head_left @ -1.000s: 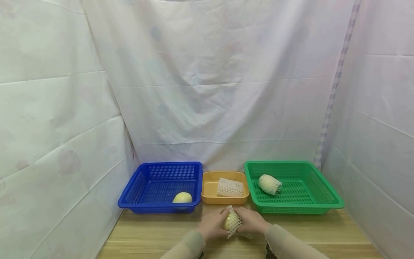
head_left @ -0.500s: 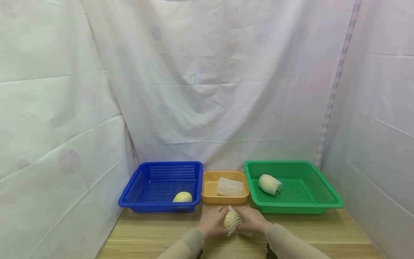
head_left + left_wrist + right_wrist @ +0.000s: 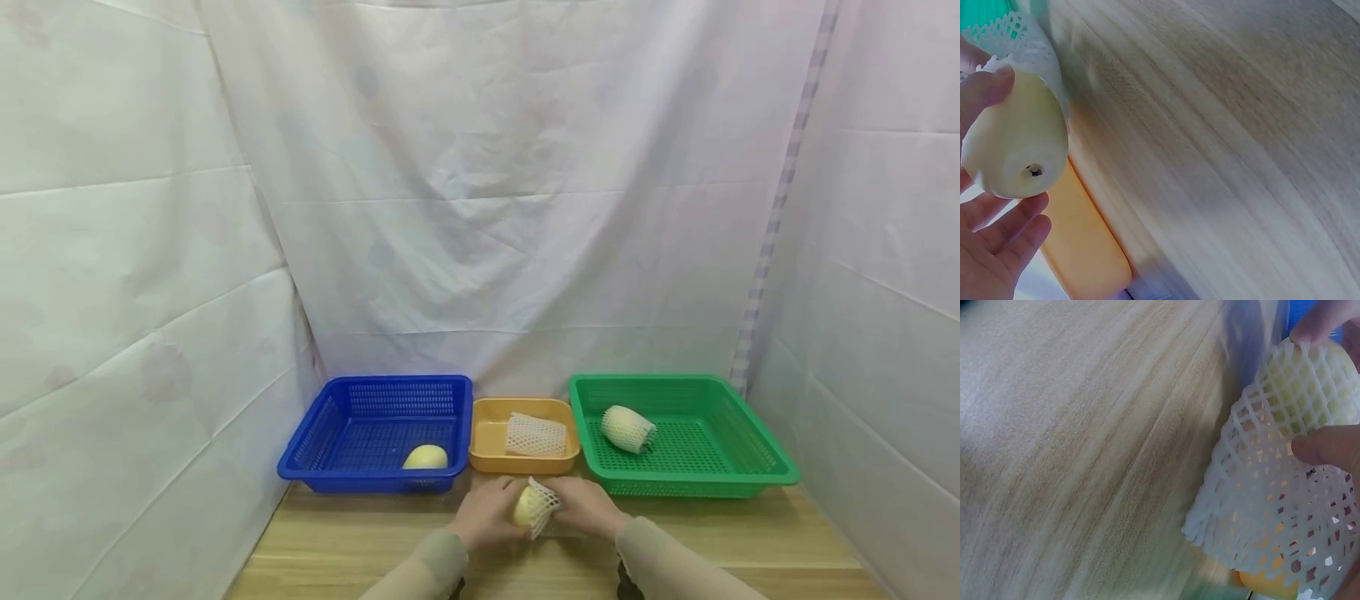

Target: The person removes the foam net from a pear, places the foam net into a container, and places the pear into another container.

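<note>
Slightly more of the fruit (image 3: 1022,137) shows bare past the edge of the net sleeve (image 3: 1254,494) than a second ago, and the left hand (image 3: 483,514) sits a touch farther to the left. The baskets and what lies in them look unchanged.

The fruit is between the two hands, over the counter (image 3: 360,533) and just in front of the orange tray (image 3: 487,461); whether it touches the wood cannot be told. The left hand is partly closed around its bare part, thumb on one side and fingers on the other, with the dark-marked end exposed. The right hand (image 3: 587,507) has hold of the sleeve, its thumb pressing the mesh near the covered end, while the rest of the sleeve spreads loosely past the fruit.

The step seems to be working the mesh along the fruit. Best to let the left hand steady the fruit with a light, broad grip while the right hand eases the rim a little at a time all the way round, since pulling on one side could tear a strand. Staying low over the counter should soften any slip.

No brand, label or readable writing shows on the fruit, sleeve, baskets or tray.
</note>
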`<action>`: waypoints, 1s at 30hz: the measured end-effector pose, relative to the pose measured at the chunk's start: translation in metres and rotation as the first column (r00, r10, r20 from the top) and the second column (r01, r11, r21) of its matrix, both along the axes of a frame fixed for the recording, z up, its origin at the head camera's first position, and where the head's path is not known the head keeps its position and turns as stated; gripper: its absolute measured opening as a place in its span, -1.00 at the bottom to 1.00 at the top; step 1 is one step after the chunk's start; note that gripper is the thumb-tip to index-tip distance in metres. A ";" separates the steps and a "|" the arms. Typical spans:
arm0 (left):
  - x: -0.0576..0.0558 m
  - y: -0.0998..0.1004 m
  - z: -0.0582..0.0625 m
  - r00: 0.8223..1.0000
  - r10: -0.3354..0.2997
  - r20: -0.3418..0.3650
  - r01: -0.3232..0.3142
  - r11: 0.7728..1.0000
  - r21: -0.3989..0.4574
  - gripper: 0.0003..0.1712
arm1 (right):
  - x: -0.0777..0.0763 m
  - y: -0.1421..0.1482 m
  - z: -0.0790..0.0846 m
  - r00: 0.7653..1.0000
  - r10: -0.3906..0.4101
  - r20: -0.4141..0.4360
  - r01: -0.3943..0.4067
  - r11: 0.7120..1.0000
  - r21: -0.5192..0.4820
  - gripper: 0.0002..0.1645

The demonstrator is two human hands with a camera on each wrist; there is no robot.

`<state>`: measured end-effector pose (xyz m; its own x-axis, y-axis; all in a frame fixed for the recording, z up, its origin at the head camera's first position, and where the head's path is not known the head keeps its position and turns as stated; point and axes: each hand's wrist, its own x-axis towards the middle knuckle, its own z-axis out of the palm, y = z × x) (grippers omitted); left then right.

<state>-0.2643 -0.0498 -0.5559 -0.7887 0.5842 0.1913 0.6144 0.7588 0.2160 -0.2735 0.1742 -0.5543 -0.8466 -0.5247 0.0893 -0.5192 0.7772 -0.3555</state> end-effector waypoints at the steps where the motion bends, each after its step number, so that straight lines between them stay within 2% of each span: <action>1: 0.000 -0.001 0.000 1.000 -0.001 -0.006 0.001 1.000 0.001 -0.10 | 0.000 0.000 0.000 1.000 -0.001 -0.003 0.001 1.000 0.001 -0.49; 14: 0.003 -0.008 0.004 1.000 -0.002 -0.026 0.002 1.000 0.022 -0.09 | 0.000 0.000 0.004 0.999 -0.031 -0.024 0.031 0.999 0.008 -0.71; 22: 0.001 -0.014 0.004 1.000 0.009 0.005 -0.009 1.000 0.024 -0.13 | 0.000 0.003 0.007 0.999 -0.039 -0.015 0.039 0.999 0.011 -0.64; 30: 0.003 -0.020 0.006 0.999 0.019 0.028 -0.019 1.000 0.012 -0.16 | 0.002 0.004 0.011 0.996 -0.037 -0.079 0.039 0.999 0.025 -0.68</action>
<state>-0.2617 -0.0696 -0.5494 -0.8049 0.5666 0.1760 0.5934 0.7677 0.2421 -0.2716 0.1783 -0.5435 -0.8571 -0.4951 0.1426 -0.5143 0.8056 -0.2941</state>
